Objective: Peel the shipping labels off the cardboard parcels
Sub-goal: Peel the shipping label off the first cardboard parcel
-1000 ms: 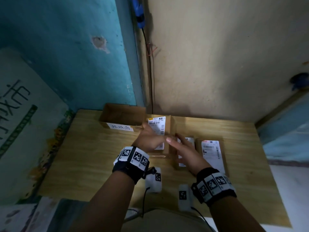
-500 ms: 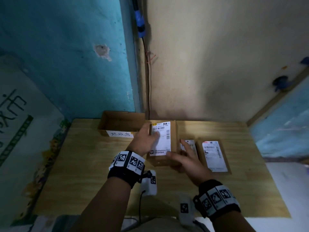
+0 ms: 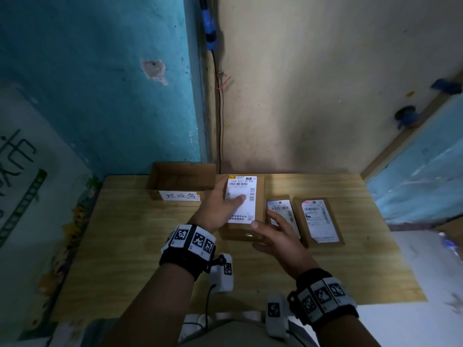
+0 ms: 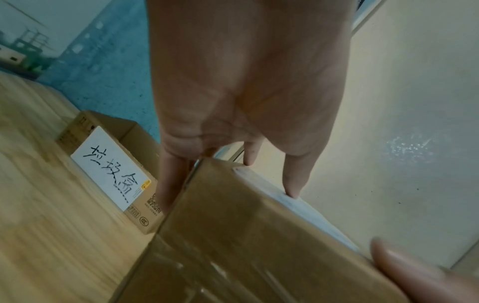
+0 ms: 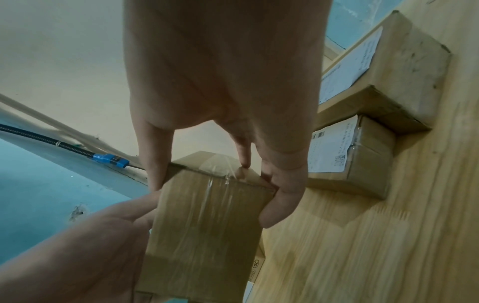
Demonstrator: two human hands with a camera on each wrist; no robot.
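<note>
A brown cardboard parcel [image 3: 259, 196] with a white shipping label [image 3: 244, 204] on top is held between both hands above the wooden table [image 3: 140, 234]. My left hand [image 3: 219, 209] grips its left side, thumb lying on the label and fingers down the far side. My right hand [image 3: 276, 235] grips the near right corner, thumb at the label's lower corner. From the wrist views the parcel's taped underside [image 5: 207, 215] [image 4: 246, 235] shows, with the left hand [image 4: 246, 82] and right hand [image 5: 225, 82] wrapped over its edges.
Two more labelled parcels lie flat to the right, a small one [image 3: 278, 209] and a larger one [image 3: 318, 221]. An open cardboard box [image 3: 180, 181] with a handwritten white tag [image 4: 111, 170] stands at the back left, against the wall. A wall bounds the table's far edge.
The parcel has come up off the table and toward me. My left hand slid from over the label to its left side; my right hand left the small parcel and took the near right corner.
</note>
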